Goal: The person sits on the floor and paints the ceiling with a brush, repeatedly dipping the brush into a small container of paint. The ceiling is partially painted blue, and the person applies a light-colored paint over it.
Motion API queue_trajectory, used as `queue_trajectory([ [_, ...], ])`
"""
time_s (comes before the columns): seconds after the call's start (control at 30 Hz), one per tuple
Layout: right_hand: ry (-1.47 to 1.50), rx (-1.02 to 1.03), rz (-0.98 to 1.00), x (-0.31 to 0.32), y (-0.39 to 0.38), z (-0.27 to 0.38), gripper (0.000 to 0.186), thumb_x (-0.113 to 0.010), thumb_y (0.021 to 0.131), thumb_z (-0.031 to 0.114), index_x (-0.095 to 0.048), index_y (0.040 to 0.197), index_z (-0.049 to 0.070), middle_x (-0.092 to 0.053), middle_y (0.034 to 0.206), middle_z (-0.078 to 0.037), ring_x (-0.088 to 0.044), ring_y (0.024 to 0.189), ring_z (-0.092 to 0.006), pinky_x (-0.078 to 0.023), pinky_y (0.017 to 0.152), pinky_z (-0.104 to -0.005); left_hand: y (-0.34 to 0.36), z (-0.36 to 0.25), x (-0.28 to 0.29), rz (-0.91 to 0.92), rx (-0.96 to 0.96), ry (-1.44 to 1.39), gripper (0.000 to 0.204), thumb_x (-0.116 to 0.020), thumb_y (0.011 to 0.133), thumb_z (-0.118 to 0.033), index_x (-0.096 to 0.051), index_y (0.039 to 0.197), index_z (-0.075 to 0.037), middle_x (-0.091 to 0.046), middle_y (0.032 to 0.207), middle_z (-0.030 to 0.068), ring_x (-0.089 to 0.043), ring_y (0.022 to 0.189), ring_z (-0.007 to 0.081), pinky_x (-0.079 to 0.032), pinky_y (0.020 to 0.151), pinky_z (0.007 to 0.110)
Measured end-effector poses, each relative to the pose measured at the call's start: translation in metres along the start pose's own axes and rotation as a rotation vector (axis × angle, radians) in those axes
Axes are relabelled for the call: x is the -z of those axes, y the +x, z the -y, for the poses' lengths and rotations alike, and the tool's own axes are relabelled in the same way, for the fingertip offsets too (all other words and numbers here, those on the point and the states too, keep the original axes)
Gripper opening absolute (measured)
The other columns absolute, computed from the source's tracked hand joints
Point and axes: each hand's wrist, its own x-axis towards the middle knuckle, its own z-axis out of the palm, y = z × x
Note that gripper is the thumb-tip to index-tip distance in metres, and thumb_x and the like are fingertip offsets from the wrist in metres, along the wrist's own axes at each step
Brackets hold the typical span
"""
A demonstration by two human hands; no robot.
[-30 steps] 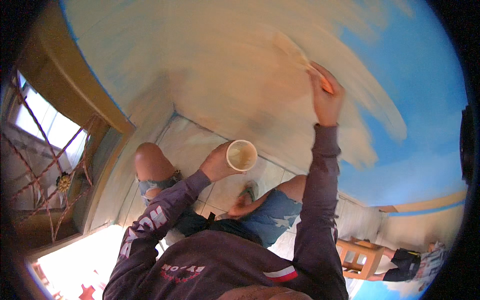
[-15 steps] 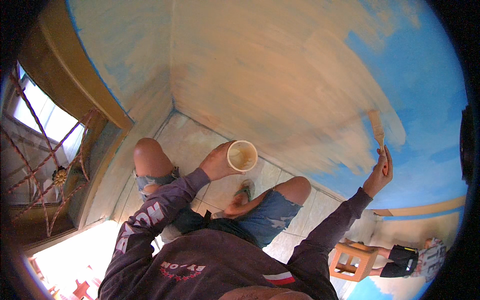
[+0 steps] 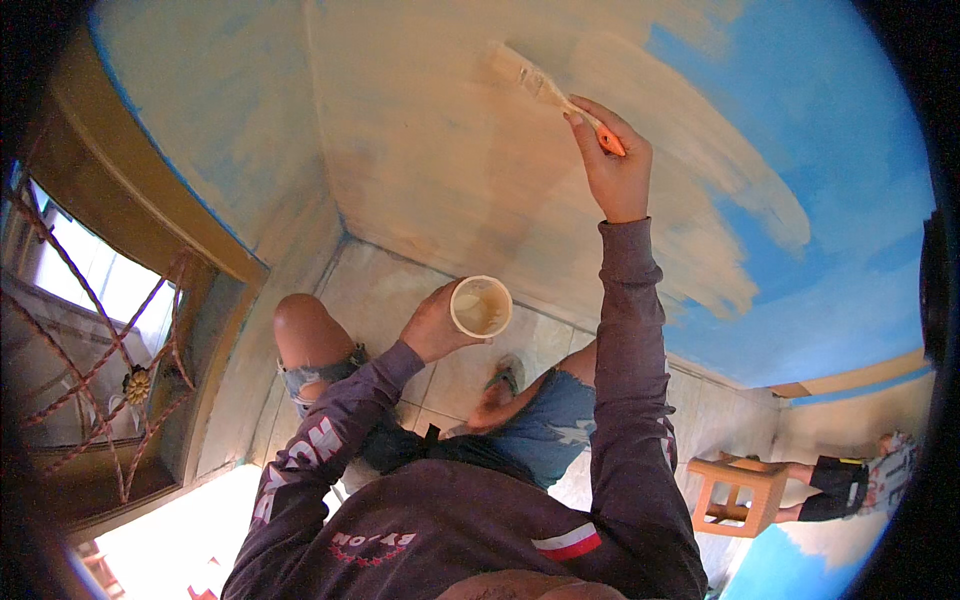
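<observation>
My right hand (image 3: 615,160) grips a paintbrush (image 3: 540,85) by its orange-ended handle. The bristles touch, or nearly touch, the cream-painted part of the wall (image 3: 430,130), up and to the left of the hand. Farther right, streaky cream edges run into bright blue paint (image 3: 830,200). My left hand (image 3: 432,325) is wrapped round a pale cup (image 3: 482,307) held over my lap. A little cream paint shows inside the cup, whose mouth faces up.
A brown-framed opening with a twisted metal grille (image 3: 110,350) stands at the left. Pale floor tiles (image 3: 375,290) meet the wall's foot. At the lower right, an orange-brown stool (image 3: 735,497) stands near another person (image 3: 840,487).
My right hand has swept the brush leftward and upward, from the blue edge into the cream area. The left hand still holds the cup in nearly the same place.
</observation>
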Motion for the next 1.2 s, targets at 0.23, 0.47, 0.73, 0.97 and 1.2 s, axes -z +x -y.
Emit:
queue_trajectory([
  [0.23,-0.064,-0.001,-0.108,0.067,-0.019,-0.040,0.024,-0.071,0.092,0.020,-0.074,0.110,0.005,-0.074,0.105,-0.009,-0.068,0.098,-0.0159,-0.053,0.086,-0.0294,-0.002,0.001,0.000,-0.024,0.030,0.001,0.083,-0.092,0.063,-0.030,-0.052,0.132,-0.006,-0.061,0.126,0.0157,-0.061,0.114,0.0321,-0.051,0.096,0.041],
  [0.47,-0.160,-0.140,-0.207,0.174,-0.068,-0.052,0.030,-0.067,0.096,0.022,-0.070,0.120,0.004,-0.074,0.100,-0.007,-0.054,0.072,-0.0063,-0.042,0.064,-0.0232,-0.001,-0.006,0.000,0.001,0.031,-0.048,0.080,-0.092,0.063,-0.031,-0.055,0.130,-0.006,-0.063,0.125,0.0157,-0.062,0.114,0.0316,-0.051,0.096,0.041],
  [0.73,-0.328,-0.385,-0.372,0.290,-0.125,-0.078,0.032,-0.064,0.098,0.024,-0.069,0.121,0.004,-0.073,0.102,-0.008,-0.059,0.082,-0.0079,-0.044,0.069,-0.0212,-0.004,-0.006,-0.006,-0.020,0.078,0.060,0.083,-0.094,0.061,-0.029,-0.055,0.130,-0.005,-0.063,0.125,0.0146,-0.062,0.114,0.0307,-0.051,0.096,0.040],
  [0.97,-0.260,-0.316,-0.516,0.305,-0.157,-0.061,0.032,-0.065,0.097,0.025,-0.069,0.120,0.003,-0.073,0.101,-0.006,-0.057,0.073,-0.0069,-0.044,0.064,-0.0221,-0.002,0.004,-0.011,0.012,0.076,0.046,0.084,-0.095,0.059,-0.029,-0.055,0.130,-0.005,-0.064,0.125,0.0134,-0.063,0.115,0.0283,-0.051,0.097,0.039],
  [1.2,-0.120,-0.217,-0.267,0.216,-0.098,-0.046,0.029,-0.067,0.095,0.021,-0.071,0.114,0.000,-0.074,0.101,-0.010,-0.068,0.095,-0.0154,-0.052,0.085,-0.0282,0.001,-0.003,-0.014,0.019,0.046,0.031,0.083,-0.095,0.058,-0.026,-0.056,0.128,-0.005,-0.066,0.123,0.0117,-0.065,0.113,0.0259,-0.053,0.096,0.038],
])
